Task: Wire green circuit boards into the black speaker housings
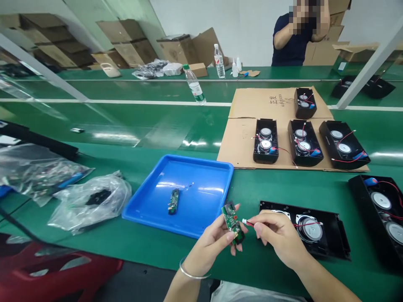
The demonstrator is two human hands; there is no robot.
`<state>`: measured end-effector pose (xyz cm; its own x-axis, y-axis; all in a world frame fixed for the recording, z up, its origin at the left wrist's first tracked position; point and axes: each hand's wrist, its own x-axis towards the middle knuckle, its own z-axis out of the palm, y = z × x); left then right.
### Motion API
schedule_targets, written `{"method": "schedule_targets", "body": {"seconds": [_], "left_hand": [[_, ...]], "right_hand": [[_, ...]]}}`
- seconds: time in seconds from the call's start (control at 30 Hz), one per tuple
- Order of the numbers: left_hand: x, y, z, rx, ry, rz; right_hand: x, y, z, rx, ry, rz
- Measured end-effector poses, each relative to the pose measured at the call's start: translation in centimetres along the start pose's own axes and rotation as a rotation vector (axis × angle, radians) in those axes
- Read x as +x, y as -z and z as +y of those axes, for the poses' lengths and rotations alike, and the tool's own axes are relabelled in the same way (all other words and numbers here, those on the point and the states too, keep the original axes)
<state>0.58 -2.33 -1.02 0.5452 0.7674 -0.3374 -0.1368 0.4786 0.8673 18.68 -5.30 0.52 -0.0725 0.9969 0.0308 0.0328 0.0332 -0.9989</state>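
My left hand (214, 239) grips a green circuit board (232, 221), held upright at a tilt over the table edge. Close to its right side, my right hand (277, 235) pinches a red and black wire lead with a small white connector (244, 221) at its tip. A narrow gap shows between connector and board. The lead runs toward a black speaker housing (333, 235) with two round speakers, lying behind my right hand, which partly covers it. Another circuit board (173, 201) lies in the blue tray (147, 218) to the left.
Several black speaker housings (266, 142) stand on a flattened cardboard sheet (233, 144). One more housing (380, 218) is at the right edge. Plastic bags (116, 188) lie at left, above a red chair (63, 272). A bottle (195, 86) stands farther back; a person (289, 46) is across the table.
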Motion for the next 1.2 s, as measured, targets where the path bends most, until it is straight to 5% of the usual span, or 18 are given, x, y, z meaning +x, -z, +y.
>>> {"method": "schedule_targets", "body": {"seconds": [0.2,0.4,1.2], "left_hand": [[0.5,-1.1,0.1,-0.046,0.057,-0.13],[0.4,-1.2,-0.5,-0.114,0.06,-0.132],[0.7,-0.4,-0.7,-0.126,0.23,-0.148]], "right_hand": [[-0.7,-0.1,0.1,-0.485,0.285,0.173],[-0.8,-0.9,0.7,-0.749,0.578,0.24],[-1.4,0.0,1.7,-0.952,0.824,0.087]]}}
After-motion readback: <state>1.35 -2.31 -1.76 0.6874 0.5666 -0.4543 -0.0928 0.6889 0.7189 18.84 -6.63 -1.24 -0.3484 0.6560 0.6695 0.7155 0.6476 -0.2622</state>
